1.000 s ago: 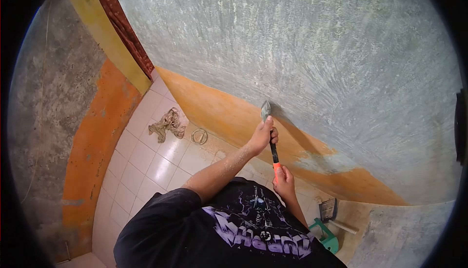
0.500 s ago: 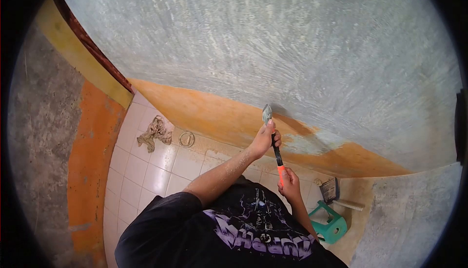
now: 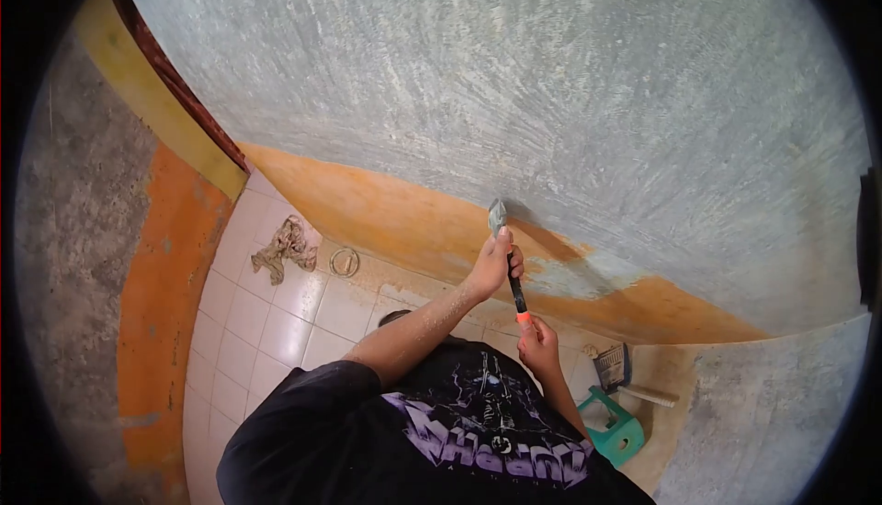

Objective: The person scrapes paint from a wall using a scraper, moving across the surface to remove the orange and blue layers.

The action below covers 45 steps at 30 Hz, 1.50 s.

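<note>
A scraper with a grey metal head (image 3: 497, 215) and a long black-and-orange handle (image 3: 515, 290) is held in both my hands. My left hand (image 3: 493, 264) is wrapped round the upper handle, just below the head, with its thumb along the tool. Lower down, my right hand (image 3: 538, 343) closes on the orange end, hiding most of it. The head is against or very near the wall (image 3: 404, 160), where the grey, scraped-looking surface meets an orange band (image 3: 395, 220). Pale dust specks my left forearm.
On the tiled floor (image 3: 246, 317) lie a crumpled cloth (image 3: 287, 249) and a ring-shaped item (image 3: 344, 262). A green plastic stool (image 3: 617, 431) and a dark dustpan-like item (image 3: 610, 367) stand at lower right, by a side wall (image 3: 781, 413). A dark red frame (image 3: 175, 91) edges the wall at left.
The whole view has shifted slightly left. My right hand now covers more of the orange handle end. The scraper head stays at nearly the same spot on the wall.
</note>
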Each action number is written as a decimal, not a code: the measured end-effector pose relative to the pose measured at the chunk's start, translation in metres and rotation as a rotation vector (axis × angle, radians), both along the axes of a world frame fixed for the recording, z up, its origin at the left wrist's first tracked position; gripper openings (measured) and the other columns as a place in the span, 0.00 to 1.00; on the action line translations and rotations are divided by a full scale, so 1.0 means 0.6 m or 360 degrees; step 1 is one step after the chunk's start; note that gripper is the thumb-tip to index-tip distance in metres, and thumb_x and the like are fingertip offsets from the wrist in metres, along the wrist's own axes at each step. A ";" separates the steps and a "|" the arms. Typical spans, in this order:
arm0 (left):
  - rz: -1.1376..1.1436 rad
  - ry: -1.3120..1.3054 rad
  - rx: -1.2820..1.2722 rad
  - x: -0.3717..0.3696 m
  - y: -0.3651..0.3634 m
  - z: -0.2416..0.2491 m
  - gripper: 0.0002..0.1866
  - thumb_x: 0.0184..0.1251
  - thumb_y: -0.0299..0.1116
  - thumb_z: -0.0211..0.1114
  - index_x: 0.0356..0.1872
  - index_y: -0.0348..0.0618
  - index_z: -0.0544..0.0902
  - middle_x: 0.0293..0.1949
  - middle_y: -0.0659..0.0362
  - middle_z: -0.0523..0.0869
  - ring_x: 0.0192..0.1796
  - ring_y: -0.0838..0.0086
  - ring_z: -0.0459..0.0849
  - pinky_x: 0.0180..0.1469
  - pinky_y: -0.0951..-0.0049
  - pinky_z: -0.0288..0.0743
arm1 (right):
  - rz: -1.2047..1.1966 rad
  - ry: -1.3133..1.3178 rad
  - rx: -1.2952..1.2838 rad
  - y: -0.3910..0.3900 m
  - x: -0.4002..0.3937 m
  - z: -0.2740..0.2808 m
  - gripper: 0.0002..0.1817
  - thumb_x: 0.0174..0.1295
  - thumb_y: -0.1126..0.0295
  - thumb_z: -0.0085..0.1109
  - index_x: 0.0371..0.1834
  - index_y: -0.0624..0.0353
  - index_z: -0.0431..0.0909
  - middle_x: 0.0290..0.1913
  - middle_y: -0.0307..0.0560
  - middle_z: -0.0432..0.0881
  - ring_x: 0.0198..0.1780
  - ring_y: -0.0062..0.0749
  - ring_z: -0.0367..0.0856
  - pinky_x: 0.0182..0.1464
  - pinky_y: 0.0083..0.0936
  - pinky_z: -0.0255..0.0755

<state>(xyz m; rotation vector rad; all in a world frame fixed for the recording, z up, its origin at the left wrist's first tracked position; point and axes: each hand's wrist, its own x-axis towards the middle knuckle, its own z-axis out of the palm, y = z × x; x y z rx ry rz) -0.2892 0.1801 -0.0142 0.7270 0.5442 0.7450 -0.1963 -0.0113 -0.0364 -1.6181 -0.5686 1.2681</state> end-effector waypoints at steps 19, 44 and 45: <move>0.0005 0.0036 0.0063 -0.006 0.006 0.005 0.21 0.80 0.58 0.39 0.36 0.50 0.59 0.22 0.61 0.66 0.22 0.73 0.70 0.31 0.67 0.74 | 0.0029 -0.0097 0.0052 0.011 0.004 -0.022 0.20 0.72 0.57 0.57 0.53 0.65 0.78 0.19 0.31 0.68 0.17 0.13 0.64 0.19 0.16 0.57; 0.0399 0.0084 -0.0015 -0.092 0.079 0.000 0.23 0.78 0.62 0.40 0.37 0.52 0.60 0.18 0.64 0.61 0.18 0.78 0.64 0.26 0.72 0.68 | 0.0378 -0.0741 0.0251 0.116 -0.051 -0.017 0.17 0.73 0.58 0.55 0.45 0.63 0.80 0.21 0.30 0.68 0.21 0.13 0.66 0.24 0.17 0.59; 0.0393 0.0095 -0.0019 -0.096 0.082 0.001 0.23 0.78 0.62 0.40 0.37 0.52 0.60 0.18 0.64 0.61 0.18 0.78 0.64 0.26 0.72 0.68 | 0.0386 -0.0770 0.0264 0.119 -0.056 -0.018 0.17 0.73 0.58 0.55 0.45 0.64 0.80 0.21 0.30 0.68 0.21 0.13 0.66 0.24 0.17 0.59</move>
